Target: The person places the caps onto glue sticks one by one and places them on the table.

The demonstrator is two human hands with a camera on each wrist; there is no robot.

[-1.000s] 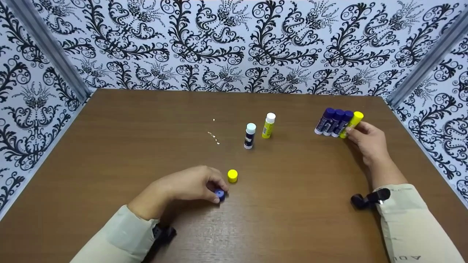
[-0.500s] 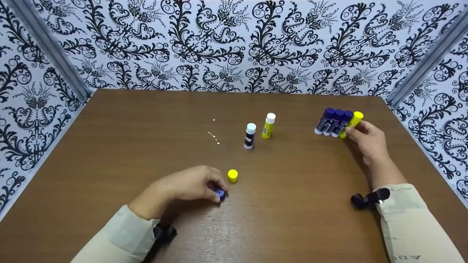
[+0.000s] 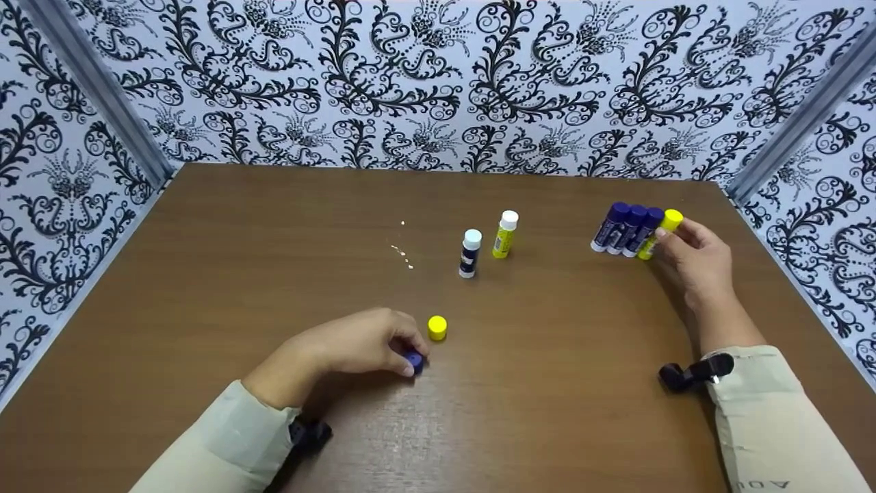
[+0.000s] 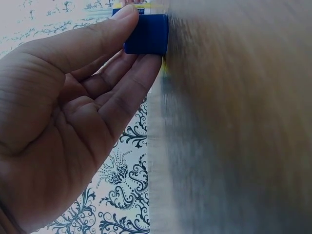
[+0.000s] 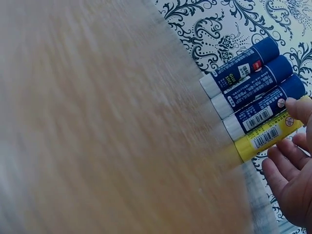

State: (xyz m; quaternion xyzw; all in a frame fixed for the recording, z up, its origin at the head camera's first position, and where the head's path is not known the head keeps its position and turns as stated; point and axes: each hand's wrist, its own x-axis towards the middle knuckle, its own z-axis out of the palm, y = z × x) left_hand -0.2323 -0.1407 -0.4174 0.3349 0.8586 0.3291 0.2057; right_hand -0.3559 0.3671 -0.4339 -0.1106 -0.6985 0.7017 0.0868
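My left hand (image 3: 363, 346) pinches a blue glue-stick cap (image 4: 147, 34) between thumb and fingers, low at the tabletop. Beside it stands a yellow cap (image 3: 437, 329). At the far right, a yellow glue stick (image 5: 265, 135) stands upright at the end of a row. My right hand (image 3: 701, 263) is around its upper part, with the thumb in front and the fingers loose, slightly apart from it in the right wrist view. Touching it in line are several blue glue sticks (image 3: 624, 229) with white bases.
Mid-table stand an uncapped-looking blue glue stick (image 3: 469, 255) with a white top and a yellow glue stick (image 3: 504, 236) with a white top. Small white crumbs (image 3: 402, 254) lie left of them. Patterned walls (image 3: 424, 82) enclose the brown table (image 3: 274, 233).
My right hand has shifted slightly right and up along the yellow glue stick, its hold loosened. The left hand stays on the blue cap, which has tilted slightly. The head view moved a little.
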